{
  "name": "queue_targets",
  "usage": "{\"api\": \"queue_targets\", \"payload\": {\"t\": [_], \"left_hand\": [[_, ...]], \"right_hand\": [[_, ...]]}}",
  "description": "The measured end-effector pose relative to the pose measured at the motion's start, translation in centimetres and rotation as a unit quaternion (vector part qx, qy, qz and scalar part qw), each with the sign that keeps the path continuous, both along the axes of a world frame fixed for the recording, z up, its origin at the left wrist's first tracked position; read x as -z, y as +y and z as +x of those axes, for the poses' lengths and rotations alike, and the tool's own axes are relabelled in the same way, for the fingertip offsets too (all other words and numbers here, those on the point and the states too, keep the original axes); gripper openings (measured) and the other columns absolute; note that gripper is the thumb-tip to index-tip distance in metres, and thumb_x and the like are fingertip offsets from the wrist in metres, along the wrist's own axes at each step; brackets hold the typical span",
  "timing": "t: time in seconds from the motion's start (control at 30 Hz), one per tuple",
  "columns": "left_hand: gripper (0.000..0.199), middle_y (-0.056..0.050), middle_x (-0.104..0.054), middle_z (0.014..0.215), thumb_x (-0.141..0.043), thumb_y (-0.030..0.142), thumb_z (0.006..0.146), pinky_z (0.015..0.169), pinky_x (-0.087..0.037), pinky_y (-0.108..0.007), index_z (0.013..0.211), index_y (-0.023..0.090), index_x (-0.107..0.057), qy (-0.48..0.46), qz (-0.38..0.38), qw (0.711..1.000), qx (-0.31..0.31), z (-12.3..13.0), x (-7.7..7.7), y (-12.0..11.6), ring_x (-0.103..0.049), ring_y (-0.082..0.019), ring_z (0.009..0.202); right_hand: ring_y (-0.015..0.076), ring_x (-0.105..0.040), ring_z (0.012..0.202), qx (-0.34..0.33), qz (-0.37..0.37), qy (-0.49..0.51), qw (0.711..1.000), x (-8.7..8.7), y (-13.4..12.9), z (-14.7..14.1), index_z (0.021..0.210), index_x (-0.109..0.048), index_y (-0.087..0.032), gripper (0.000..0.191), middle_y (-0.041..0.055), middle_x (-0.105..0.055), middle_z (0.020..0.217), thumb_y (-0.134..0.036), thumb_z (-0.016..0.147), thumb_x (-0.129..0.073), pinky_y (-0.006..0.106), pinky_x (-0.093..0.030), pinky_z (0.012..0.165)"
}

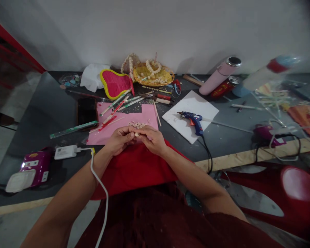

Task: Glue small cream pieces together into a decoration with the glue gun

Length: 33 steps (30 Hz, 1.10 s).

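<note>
My left hand (119, 139) and my right hand (152, 137) meet at the near edge of a pink sheet (144, 115), fingertips pinched together on a small pale bead-like piece (136, 134). A little pile of similar pale pieces (136, 124) lies on the pink sheet just beyond my fingers. A red cloth (134, 168) spreads under my wrists and over the table edge. What exactly sits between my fingers is too small to make out.
A blue glue gun (193, 120) rests on a white board (191, 113) to the right. Behind are a yellow basket (153, 75), a red-and-yellow pouch (115, 84), sticks and pens (119, 103), and a pink flask (218, 75). A white charger (65, 151) and ruler (73, 129) lie left.
</note>
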<state>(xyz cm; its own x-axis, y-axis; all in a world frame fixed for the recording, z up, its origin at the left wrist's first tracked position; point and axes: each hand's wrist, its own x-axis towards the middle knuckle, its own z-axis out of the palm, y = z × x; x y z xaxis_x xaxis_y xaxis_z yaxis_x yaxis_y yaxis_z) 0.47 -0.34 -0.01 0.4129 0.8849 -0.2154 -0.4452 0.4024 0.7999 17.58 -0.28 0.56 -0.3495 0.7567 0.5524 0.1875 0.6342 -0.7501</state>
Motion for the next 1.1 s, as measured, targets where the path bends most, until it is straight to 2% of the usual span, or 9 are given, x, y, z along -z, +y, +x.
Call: {"api": "queue_targets", "payload": {"t": [0.13, 0.3, 0.53, 0.7, 0.93, 1.1], "left_hand": [[0.025, -0.001, -0.063, 0.065, -0.079, 0.028, 0.064, 0.055, -0.046, -0.018, 0.077, 0.011, -0.066, 0.0, 0.007, 1.0, 0.003, 0.0, 0.2, 0.1, -0.056, -0.007, 0.056], [0.024, 0.0, -0.061, 0.061, -0.08, 0.028, 0.063, 0.054, -0.044, -0.017, 0.072, 0.011, -0.065, -0.012, 0.023, 1.0, 0.01, 0.0, 0.5, 0.1, -0.054, -0.006, 0.054], [0.023, -0.003, -0.066, 0.068, -0.077, 0.029, 0.067, 0.057, -0.046, -0.018, 0.08, 0.011, -0.069, 0.025, 0.004, 1.0, -0.004, 0.1, 0.2, -0.1, -0.058, -0.008, 0.06], [0.025, -0.002, -0.067, 0.069, -0.076, 0.028, 0.068, 0.055, -0.047, -0.018, 0.087, 0.013, -0.071, 0.04, -0.003, 0.999, -0.007, 0.1, -0.4, -0.1, -0.058, -0.008, 0.056], [0.023, -0.001, -0.066, 0.067, -0.076, 0.027, 0.067, 0.055, -0.045, -0.018, 0.084, 0.013, -0.07, 0.052, -0.002, 0.999, -0.007, 0.1, -0.3, -0.1, -0.057, -0.007, 0.056], [0.023, -0.001, -0.065, 0.069, -0.076, 0.028, 0.067, 0.057, -0.045, -0.019, 0.083, 0.013, -0.07, 0.057, 0.008, 0.998, 0.0, 0.3, -0.4, -0.2, -0.057, -0.008, 0.059]], "right_hand": [[0.0132, -0.064, 0.089, -0.015, -0.017, 0.021, 1.0, 0.2, -0.1, -0.2, 0.107, -0.064, -0.021, 0.021, 0.0051, -0.069, 0.096, -0.021, 0.088, -0.054, 0.03, -0.053, 0.081], [0.0121, -0.064, 0.085, -0.004, -0.03, 0.017, 0.999, 0.7, -0.3, -0.5, 0.103, -0.065, -0.022, 0.018, 0.0034, -0.069, 0.092, -0.021, 0.087, -0.056, 0.027, -0.053, 0.077], [0.0133, -0.063, 0.086, 0.007, -0.002, -0.016, 1.0, 0.2, -0.1, -0.1, 0.105, -0.063, -0.021, 0.02, 0.0047, -0.068, 0.092, -0.02, 0.086, -0.056, 0.029, -0.052, 0.079], [0.0132, -0.062, 0.084, 0.017, 0.014, -0.038, 0.999, 0.3, 0.3, 0.3, 0.107, -0.063, -0.023, 0.022, 0.0039, -0.068, 0.091, -0.022, 0.086, -0.058, 0.029, -0.052, 0.077], [0.0133, -0.062, 0.087, 0.015, 0.019, -0.044, 0.999, 0.5, 0.3, 0.4, 0.11, -0.062, -0.024, 0.024, 0.0035, -0.067, 0.094, -0.021, 0.087, -0.056, 0.029, -0.052, 0.08], [0.0129, -0.062, 0.086, 0.017, 0.012, -0.032, 0.999, 0.3, 0.2, 0.3, 0.104, -0.063, -0.023, 0.02, 0.003, -0.068, 0.093, -0.02, 0.085, -0.058, 0.028, -0.052, 0.079]]}}
